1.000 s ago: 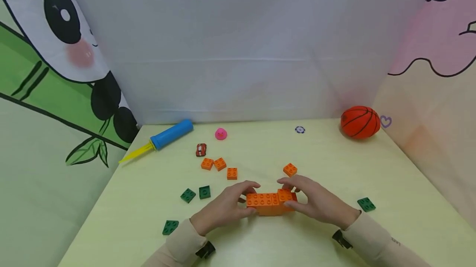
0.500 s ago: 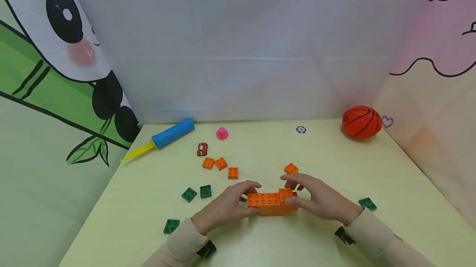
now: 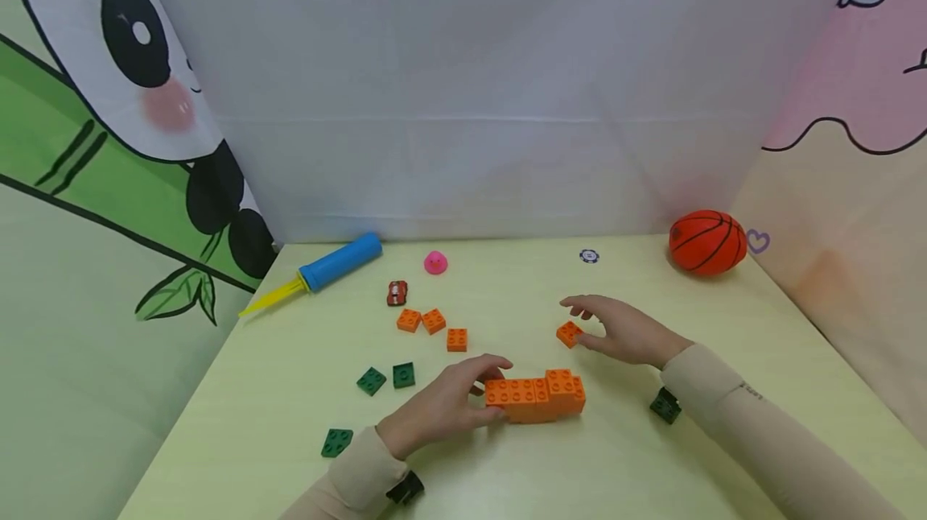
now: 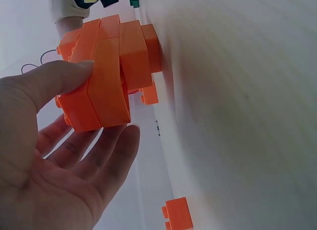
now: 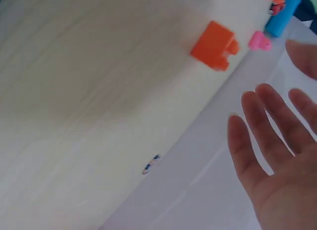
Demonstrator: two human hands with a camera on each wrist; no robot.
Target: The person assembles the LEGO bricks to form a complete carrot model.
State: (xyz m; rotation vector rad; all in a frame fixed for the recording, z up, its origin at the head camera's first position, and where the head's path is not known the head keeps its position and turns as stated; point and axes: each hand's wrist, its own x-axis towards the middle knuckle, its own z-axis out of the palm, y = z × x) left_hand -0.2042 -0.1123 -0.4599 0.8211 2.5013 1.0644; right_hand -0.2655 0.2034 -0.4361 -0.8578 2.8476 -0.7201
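In the head view my left hand (image 3: 452, 403) grips the left end of a structure of joined orange building bricks (image 3: 532, 399), thumb on the near side and fingers behind. The left wrist view shows the thumb on this brick structure (image 4: 106, 76), fingers spread beneath. Farther back, my right hand (image 3: 623, 331) reaches over a single orange building brick (image 3: 569, 333), thumb at its right side and fingers extended beyond it. In the right wrist view the right hand (image 5: 285, 150) has spread fingers, with the single brick (image 5: 213, 44) apart from them.
Left of centre lie several loose orange bricks (image 3: 457, 340) and green bricks (image 3: 372, 381). Behind them are a red toy car (image 3: 397, 293), a pink toy (image 3: 435, 262) and a blue pump (image 3: 340, 262). A poker chip (image 3: 590, 256) and a red ball (image 3: 706, 243) lie at the back right.
My right hand has let go of the brick structure's right end and moved back to the single orange brick. The left hand keeps its grip, almost unmoved.
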